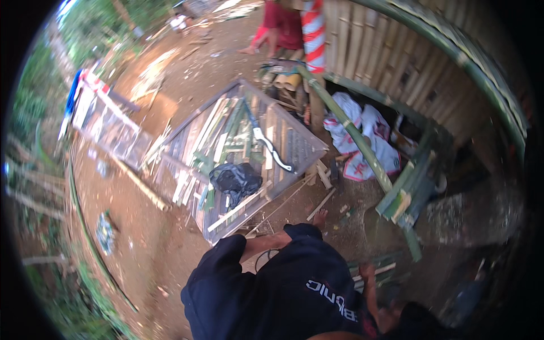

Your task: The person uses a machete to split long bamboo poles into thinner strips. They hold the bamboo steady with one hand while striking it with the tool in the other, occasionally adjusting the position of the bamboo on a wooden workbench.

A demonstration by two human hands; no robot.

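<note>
Dark clothing with pale lettering (283,283) covers my body at the bottom of the head view. My left hand does not show. Low on the right, a blurred patch of skin beside the dark cloth seems to be my right hand (390,317); its fingers cannot be made out, nor whether it holds anything. A bare foot (320,218) rests on the dirt in front of me. Ahead lies a slatted wooden panel (309,147). On it are cut bamboo strips (209,124), a crumpled black bag (235,180) and a curved tool with a white-and-black handle (272,148).
Several white sacks (371,150) lie under a bamboo-walled structure (385,51). A green bamboo pole (351,130) slants down to split bamboo pieces (405,198) at right. At left are a bamboo length (141,186) and a low rack (110,127). Another person's red clothing (286,25) shows at the back.
</note>
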